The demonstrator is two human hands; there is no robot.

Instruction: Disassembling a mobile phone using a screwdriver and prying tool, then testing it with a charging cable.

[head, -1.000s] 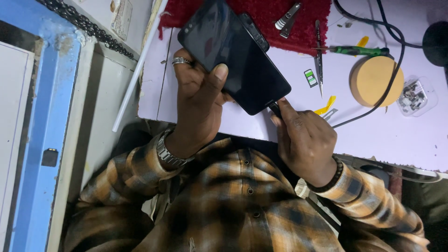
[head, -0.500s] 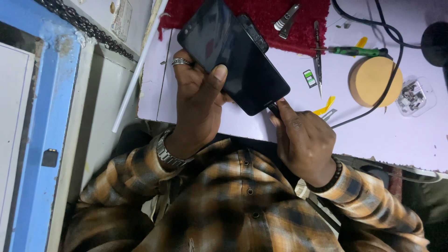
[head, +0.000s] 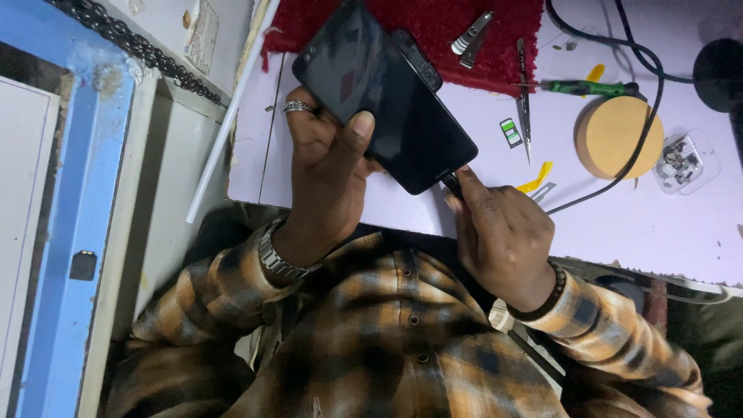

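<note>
**Left hand grips the phone while the right works a plug at its bottom edge**

Left hand (head: 325,166) is wrapped round a dark smartphone (head: 383,93), thumb pressed across the glass and fingers curled behind, so the phone hangs tilted just above the pale purple worktop (head: 619,224). Over to the right hand (head: 503,236): it's closed, fingertips pinching a small black cable plug (head: 451,183) right at the phone's lower edge. To my eye the step is seating that plug, and doing it well means keeping the plug in line with the phone's long axis, pushing straight, and letting the left thumb brace against the push rather than flexing the screen. Any sideways wobble could strain the port.

Further right on the worktop lie a red mat (head: 433,31), a metal clip tool (head: 472,35), tweezers (head: 525,93), a green-handled screwdriver (head: 596,87), a tan round disc (head: 615,135) and a clear pot of small parts (head: 681,161).

Now the blind spots. The port itself is masked by the fingertips, so whether the plug is fully in, half in or just touching cannot be told. The cable's run under the right palm is hidden. The phone's back is out of sight, and the screen is dark with only a faint reflection.
</note>
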